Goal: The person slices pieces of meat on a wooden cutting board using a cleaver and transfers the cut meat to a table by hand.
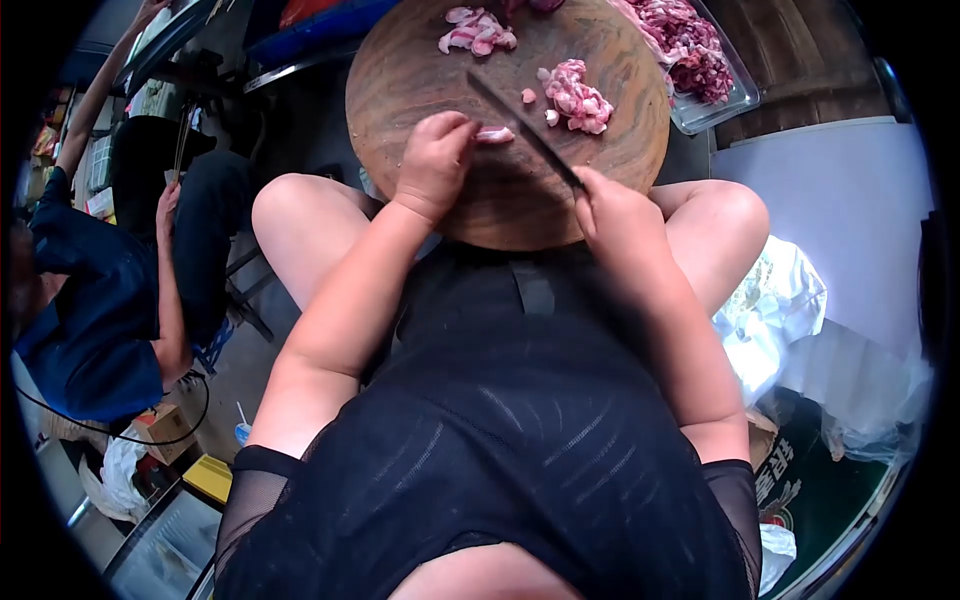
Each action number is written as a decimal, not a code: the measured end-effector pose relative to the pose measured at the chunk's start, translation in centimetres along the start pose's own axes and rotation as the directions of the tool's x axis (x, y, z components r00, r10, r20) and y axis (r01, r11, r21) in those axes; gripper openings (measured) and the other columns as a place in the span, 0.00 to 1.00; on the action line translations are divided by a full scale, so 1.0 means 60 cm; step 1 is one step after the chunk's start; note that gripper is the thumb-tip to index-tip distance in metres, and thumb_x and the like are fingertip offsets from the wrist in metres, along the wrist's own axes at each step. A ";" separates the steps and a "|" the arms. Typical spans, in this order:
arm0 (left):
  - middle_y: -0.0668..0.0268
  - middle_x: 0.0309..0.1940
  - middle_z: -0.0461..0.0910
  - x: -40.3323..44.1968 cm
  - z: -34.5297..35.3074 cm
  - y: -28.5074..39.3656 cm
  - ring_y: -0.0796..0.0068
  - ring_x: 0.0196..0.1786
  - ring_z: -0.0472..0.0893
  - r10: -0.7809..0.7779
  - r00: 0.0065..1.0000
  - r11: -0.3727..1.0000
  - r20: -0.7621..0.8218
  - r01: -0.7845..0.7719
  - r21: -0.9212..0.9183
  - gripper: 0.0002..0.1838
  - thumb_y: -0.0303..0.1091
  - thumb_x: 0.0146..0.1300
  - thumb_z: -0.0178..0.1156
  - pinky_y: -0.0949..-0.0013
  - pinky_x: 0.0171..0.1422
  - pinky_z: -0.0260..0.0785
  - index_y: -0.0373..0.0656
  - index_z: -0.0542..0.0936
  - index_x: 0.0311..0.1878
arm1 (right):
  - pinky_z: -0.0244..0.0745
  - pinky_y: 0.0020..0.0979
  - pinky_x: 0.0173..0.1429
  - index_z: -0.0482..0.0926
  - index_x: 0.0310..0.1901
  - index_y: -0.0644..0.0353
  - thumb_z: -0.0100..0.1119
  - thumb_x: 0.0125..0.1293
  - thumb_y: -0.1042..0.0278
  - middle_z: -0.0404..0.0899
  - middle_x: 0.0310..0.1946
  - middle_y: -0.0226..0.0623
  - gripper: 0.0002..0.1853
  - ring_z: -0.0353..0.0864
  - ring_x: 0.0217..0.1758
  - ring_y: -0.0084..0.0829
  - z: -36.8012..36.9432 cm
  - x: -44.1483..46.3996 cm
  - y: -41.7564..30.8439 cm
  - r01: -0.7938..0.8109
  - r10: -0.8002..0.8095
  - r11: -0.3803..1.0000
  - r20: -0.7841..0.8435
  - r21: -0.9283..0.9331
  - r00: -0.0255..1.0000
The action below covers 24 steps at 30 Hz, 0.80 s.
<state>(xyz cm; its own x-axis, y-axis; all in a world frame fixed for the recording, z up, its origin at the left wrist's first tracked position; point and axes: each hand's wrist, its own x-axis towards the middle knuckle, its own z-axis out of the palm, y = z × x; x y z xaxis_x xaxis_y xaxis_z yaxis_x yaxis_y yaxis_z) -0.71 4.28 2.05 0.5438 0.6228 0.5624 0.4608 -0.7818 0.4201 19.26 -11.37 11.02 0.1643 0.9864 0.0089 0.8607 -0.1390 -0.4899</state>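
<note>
Slicing appears to be in hand on the round wooden board (400,80). At its near-middle, the left hand (435,165) pinches the end of a meat strip (495,135); the right hand (622,225) grips a knife (525,125), blade beside the strip. Another cut calls for fingertips clear of the edge. Right of the board and nearer the wearer, a green surface (825,475) bears pale Chinese characters, not surely legible.

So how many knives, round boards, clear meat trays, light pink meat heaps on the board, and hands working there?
Knife: 1
Round board: 1
Clear meat tray: 1
Light pink meat heaps: 2
Hands: 2, left hand and right hand
Total: 7
</note>
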 end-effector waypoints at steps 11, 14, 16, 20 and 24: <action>0.64 0.40 0.79 -0.017 0.047 -0.002 0.59 0.45 0.77 0.048 0.998 0.997 0.027 -0.050 0.057 0.10 0.28 0.56 0.60 0.59 0.52 0.71 0.49 0.85 0.40 | 0.78 0.51 0.41 0.75 0.35 0.65 0.49 0.63 0.72 0.81 0.28 0.54 0.07 0.83 0.35 0.54 -0.012 0.025 -0.023 0.097 -0.076 0.992 0.229 -0.086 0.970; 0.64 0.40 0.79 -0.016 0.045 0.000 0.59 0.45 0.77 0.079 0.997 0.996 0.020 -0.080 0.044 0.09 0.28 0.55 0.60 0.59 0.53 0.71 0.49 0.85 0.39 | 0.76 0.52 0.44 0.75 0.35 0.67 0.49 0.65 0.70 0.81 0.29 0.57 0.09 0.82 0.37 0.56 0.023 0.073 -0.030 0.089 -0.074 0.995 0.247 -0.052 0.966; 0.63 0.42 0.80 -0.016 0.044 0.002 0.59 0.46 0.78 0.044 0.997 0.998 0.059 -0.047 0.038 0.10 0.27 0.55 0.60 0.60 0.54 0.72 0.48 0.85 0.40 | 0.75 0.53 0.45 0.75 0.36 0.67 0.49 0.66 0.69 0.80 0.31 0.58 0.09 0.81 0.39 0.57 0.042 0.109 -0.035 0.070 -0.060 0.997 0.226 -0.038 0.972; 0.59 0.47 0.82 -0.017 0.012 -0.006 0.56 0.50 0.81 -0.101 0.981 0.963 0.168 0.139 -0.229 0.13 0.23 0.60 0.60 0.61 0.58 0.73 0.42 0.84 0.49 | 0.75 0.53 0.47 0.78 0.42 0.62 0.51 0.67 0.65 0.82 0.33 0.57 0.11 0.82 0.40 0.58 0.051 0.150 -0.013 0.029 -0.031 1.000 0.174 0.011 0.984; 0.58 0.48 0.81 -0.032 -0.015 -0.031 0.58 0.52 0.81 -0.462 0.853 0.880 -0.243 0.406 -0.247 0.13 0.21 0.62 0.58 0.64 0.58 0.74 0.40 0.83 0.49 | 0.75 0.53 0.46 0.77 0.50 0.59 0.53 0.68 0.62 0.82 0.34 0.55 0.14 0.81 0.40 0.57 0.028 0.085 -0.016 -0.056 0.056 0.998 0.026 -0.004 0.998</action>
<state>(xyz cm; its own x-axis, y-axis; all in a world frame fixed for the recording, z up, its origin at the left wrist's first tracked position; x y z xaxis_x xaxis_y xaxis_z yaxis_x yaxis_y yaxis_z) -3.24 4.51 0.85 0.0810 0.8849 0.4587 0.4526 -0.4427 0.7741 18.48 -6.08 10.08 0.1994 0.9791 -0.0410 0.8521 -0.1939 -0.4862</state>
